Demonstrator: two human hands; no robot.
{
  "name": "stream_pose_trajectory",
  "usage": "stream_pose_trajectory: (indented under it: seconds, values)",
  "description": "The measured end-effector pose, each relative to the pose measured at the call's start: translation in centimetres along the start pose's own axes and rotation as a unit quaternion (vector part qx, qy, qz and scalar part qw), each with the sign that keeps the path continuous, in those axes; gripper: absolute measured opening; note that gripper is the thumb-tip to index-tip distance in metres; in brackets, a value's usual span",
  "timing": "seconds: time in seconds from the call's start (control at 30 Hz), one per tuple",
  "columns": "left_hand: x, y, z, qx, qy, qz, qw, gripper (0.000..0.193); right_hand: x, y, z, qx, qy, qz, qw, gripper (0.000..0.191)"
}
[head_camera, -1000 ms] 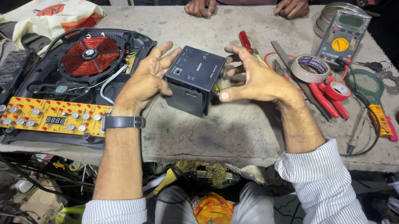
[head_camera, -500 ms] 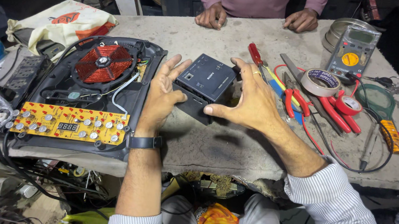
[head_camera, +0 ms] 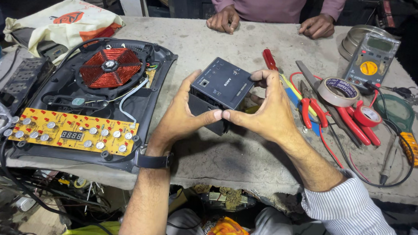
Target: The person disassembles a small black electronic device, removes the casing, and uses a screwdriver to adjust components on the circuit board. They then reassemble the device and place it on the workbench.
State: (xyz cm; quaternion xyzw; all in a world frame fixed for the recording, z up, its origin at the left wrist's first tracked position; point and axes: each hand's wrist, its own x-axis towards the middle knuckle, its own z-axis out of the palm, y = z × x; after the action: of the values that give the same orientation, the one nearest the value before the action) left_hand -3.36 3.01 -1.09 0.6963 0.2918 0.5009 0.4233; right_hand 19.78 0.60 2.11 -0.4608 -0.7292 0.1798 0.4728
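Small dark box (head_camera: 221,89) now lifted clear of desk (head_camera: 246,155), tilted; earlier resting. Left hand (head_camera: 181,120) and right hand (head_camera: 266,112) clamped on opposite sides, thumbs meeting.

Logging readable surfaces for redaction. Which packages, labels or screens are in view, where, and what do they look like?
Multimeter: far right of table, grey body, greenish blank screen, orange dial.
Control board: left, on the opened cooktop, yellow strip with small dark digit display.
Dark box: centre, between left hand and right hand, small pale markings on top.
Tape roll: right of centre, beige, printed ring.
Cloth bag: far left, cream with orange print.
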Motion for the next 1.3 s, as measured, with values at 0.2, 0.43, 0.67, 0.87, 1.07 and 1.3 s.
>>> stream_pose_trajectory:
  seconds: [0.2, 0.43, 0.67, 0.87, 1.07, 1.3]
  values:
    - [-0.1, 0.6, 0.3, 0.019, 0.021, 0.028, 0.999, 0.096, 0.0, -0.4, 0.0, -0.01, -0.006, 0.003, 1.0, 0.095]
    - [0.1, 0.9, 0.1, 0.099, 0.031, 0.079, 0.991, 0.092, -0.3, -0.9, -0.3, -0.098, -0.004, -0.005, 0.995, 0.095]
    - [0.0, 1.7, 0.1, 0.097, 0.021, 0.071, 0.993, 0.091, -0.3, -1.8, -1.0, -0.138, -0.007, -0.088, 0.986, 0.093]
    - [0.1, 2.2, 0.3, 0.095, 0.023, 0.071, 0.993, 0.087, -0.3, -2.9, -1.6, -0.151, -0.019, -0.114, 0.982, 0.093]
    - [0.0, 2.1, 0.4, 0.079, 0.021, 0.075, 0.994, 0.087, -0.4, -3.3, -1.6, -0.146, -0.022, -0.123, 0.981, 0.091]
    - [0.0, 2.4, 0.4, 0.089, 0.024, 0.076, 0.993, 0.087, -0.4, -3.5, -1.6, -0.15, -0.016, -0.146, 0.978, 0.091]
